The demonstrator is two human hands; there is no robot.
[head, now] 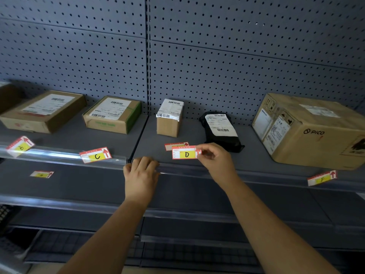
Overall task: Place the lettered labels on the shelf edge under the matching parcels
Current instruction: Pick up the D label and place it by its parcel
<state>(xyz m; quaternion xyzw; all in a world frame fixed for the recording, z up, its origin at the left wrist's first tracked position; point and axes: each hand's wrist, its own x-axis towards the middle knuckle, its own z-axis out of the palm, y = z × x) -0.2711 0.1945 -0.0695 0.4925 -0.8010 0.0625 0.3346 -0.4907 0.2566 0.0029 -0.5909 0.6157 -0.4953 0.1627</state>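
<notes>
head view: the right hand (212,157) pinches the d label (184,153) by its right end, thumb and fingers closed on the card, its long axis running level along the shelf edge (197,171). the label hovers just above that edge, in front of the small brown parcel (168,120). the left hand (141,171) rests knuckles-up on the edge, left of the label, grasping nothing. the right forearm reaches in from lower right. farther along the edge, the c label (96,155) sits left and the f label (322,178) right.
</notes>
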